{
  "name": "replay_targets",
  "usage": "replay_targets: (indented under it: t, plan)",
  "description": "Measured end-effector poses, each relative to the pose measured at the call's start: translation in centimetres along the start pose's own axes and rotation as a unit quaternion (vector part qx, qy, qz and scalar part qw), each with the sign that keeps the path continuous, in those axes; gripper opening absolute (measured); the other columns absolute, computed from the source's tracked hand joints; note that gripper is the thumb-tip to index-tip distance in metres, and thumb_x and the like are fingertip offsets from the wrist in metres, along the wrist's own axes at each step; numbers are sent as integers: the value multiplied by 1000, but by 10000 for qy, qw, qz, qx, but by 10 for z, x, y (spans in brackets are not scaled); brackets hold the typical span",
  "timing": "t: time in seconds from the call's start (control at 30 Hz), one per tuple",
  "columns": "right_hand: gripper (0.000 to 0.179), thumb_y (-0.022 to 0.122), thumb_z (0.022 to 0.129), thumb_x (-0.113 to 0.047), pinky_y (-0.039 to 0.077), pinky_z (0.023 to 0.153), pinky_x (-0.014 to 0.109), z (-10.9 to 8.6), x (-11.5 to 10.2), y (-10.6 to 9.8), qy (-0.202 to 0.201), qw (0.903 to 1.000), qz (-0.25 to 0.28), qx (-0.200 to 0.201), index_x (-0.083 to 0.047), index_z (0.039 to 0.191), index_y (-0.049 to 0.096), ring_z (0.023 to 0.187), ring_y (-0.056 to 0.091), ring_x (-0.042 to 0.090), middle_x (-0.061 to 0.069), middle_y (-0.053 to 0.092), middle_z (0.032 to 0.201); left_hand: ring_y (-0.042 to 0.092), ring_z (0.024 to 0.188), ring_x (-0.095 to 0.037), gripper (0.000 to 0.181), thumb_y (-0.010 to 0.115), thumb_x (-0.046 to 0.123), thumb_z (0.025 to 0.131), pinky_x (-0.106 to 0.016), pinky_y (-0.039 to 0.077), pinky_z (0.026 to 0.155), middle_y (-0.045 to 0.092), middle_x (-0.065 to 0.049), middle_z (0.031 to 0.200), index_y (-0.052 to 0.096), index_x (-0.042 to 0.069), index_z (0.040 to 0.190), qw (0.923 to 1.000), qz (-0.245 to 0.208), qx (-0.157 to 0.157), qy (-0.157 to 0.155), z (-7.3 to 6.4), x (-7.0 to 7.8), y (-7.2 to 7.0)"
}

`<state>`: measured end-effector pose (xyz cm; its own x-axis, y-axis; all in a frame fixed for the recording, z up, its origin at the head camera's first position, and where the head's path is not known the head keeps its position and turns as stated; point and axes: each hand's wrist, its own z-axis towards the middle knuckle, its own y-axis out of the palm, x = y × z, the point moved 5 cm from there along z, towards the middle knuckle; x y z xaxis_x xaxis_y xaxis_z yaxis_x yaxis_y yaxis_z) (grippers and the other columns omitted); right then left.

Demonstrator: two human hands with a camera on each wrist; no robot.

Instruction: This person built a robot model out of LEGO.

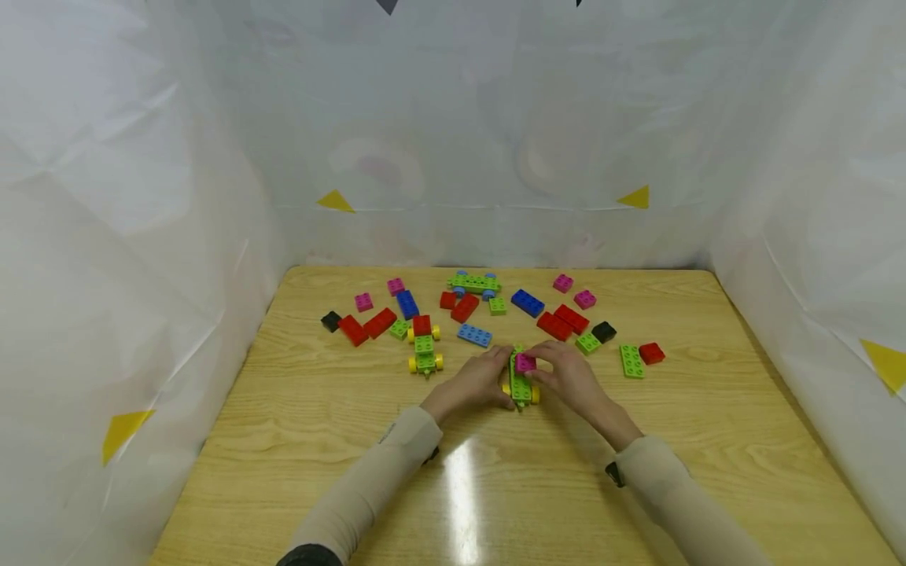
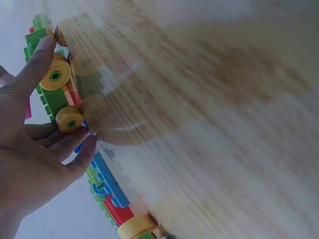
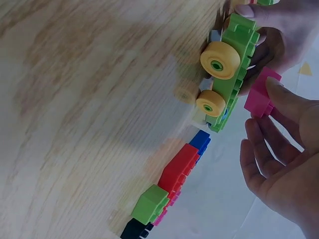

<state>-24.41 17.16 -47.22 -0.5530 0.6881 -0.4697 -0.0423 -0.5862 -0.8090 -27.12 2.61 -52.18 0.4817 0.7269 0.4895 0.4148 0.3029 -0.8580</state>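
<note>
My left hand (image 1: pixel 473 382) grips a green wheeled toy-car base (image 1: pixel 521 391), its thumb at the near end and its fingers by the far end. The base stands on its yellow wheels (image 2: pixel 56 74). My right hand (image 1: pixel 570 379) pinches a pink brick (image 3: pixel 259 95) between thumb and fingers. In the right wrist view a gap shows between that brick and the studs of the base. Left of my left hand stands another yellow-wheeled green car (image 1: pixel 425 354) with a red brick (image 1: pixel 421 325) on its rear end.
Beyond the hands lie loose bricks: a light blue one (image 1: pixel 474 336), a dark blue one (image 1: pixel 527 303), red ones (image 1: pixel 554 325) and several more. A green base with blue wheels (image 1: pixel 474 283) stands at the table's (image 1: pixel 340 487) back. A flat green brick (image 1: pixel 632 362) lies to the right.
</note>
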Motion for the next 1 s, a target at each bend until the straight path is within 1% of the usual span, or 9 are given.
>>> replay_targets:
  t: [0.17,0.4,0.67,0.9,1.0]
  plan:
    - [32,80,78,-8,52,83,44,1,4,5,-11,10000,-11,-6,-3,108,71,96,63,26,8,68,102,41,133,-24,104,85,40,72,-48,34,107,38,-10,149,27,3,150,10000,-25,4,13,1,0,1]
    - [32,79,80,-10,52,84,44,3,11,12,219,9996,-88,-175,-2,110,70,98,62,27,9,68,104,42,133,-23,104,84,40,73,-46,35,106,38,-9,149,26,4,151,10000,15,-8,19,1,0,2]
    - [30,78,80,-10,52,80,43,8,14,14,264,9993,-147,-214,-1,108,71,94,62,26,9,67,101,42,132,-22,104,84,40,73,-44,36,105,38,-9,149,26,4,151,10000,52,9,47,1,0,1]
    - [29,78,80,-12,53,78,41,14,12,15,403,9979,-186,-464,-2,107,73,91,63,26,8,67,97,41,133,-23,104,83,41,74,-46,35,106,37,-9,150,24,4,151,10000,57,-27,33,0,0,0]
    - [29,79,80,-12,53,75,40,18,11,15,433,9971,-228,-587,-2,106,73,88,64,27,8,67,95,41,134,-23,105,83,42,74,-46,34,107,36,-8,151,24,4,151,10000,51,-34,4,1,-1,0]
